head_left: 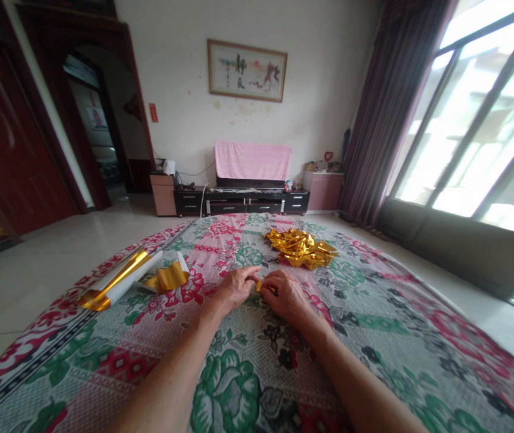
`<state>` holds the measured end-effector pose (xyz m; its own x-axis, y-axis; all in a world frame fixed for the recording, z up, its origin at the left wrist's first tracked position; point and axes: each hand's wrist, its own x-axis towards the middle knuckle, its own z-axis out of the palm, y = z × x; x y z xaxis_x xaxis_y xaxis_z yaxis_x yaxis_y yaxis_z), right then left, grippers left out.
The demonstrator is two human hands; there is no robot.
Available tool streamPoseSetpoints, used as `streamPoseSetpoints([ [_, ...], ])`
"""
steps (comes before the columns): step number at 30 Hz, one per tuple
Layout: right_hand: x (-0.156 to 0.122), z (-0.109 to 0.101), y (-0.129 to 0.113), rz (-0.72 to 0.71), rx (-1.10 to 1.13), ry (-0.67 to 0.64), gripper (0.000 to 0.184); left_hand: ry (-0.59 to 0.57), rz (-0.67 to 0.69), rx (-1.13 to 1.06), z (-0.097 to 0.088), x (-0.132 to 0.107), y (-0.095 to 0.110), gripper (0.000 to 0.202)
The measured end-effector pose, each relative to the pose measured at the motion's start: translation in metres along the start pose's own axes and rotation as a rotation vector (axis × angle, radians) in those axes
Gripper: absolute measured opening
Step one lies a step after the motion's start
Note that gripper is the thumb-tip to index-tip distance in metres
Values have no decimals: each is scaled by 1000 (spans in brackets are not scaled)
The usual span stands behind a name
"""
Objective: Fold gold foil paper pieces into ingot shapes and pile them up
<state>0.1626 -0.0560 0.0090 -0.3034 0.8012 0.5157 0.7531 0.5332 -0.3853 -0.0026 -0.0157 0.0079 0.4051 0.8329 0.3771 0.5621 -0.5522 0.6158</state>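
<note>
Flowered cloth (pixel 396 337) carries everything; what lies under it not shown. Loose foil sheets (pixel 119 279) well left of grip, partly curled, count unclear. Heap of folded gold pieces (pixel 301 248) just beyond grip. Left hand (pixel 235 288) and right hand (pixel 286 296) meet, both grips narrow, pinching one small gold slip (pixel 259 286) between fingertips. Step, as judged: creasing a fold. Next move calls for firm, even pinch along edge. Slip mostly hidden by fingers; fold shape unreadable.

Both bare forearms extended forward from the lower edge and converged toward the centre. The left hand (pixel 235 290) lay palm down, its fingers (pixel 248 275) pinched toward the right hand (pixel 287 296), whose fingers (pixel 274 279) curled inward. The fingertips of both hands met.
</note>
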Motion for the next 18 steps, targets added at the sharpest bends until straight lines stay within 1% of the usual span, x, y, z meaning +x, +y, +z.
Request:
streamPoseSetpoints([
  [5,0,2,1,23,-14,5,14,26,8,15,4,1,1,44],
  [11,0,4,0,50,-26,12,13,31,11,33,5,1,1,45],
  [18,0,1,-5,65,-63,-1,11,42,44,49,7,1,-2,44],
])
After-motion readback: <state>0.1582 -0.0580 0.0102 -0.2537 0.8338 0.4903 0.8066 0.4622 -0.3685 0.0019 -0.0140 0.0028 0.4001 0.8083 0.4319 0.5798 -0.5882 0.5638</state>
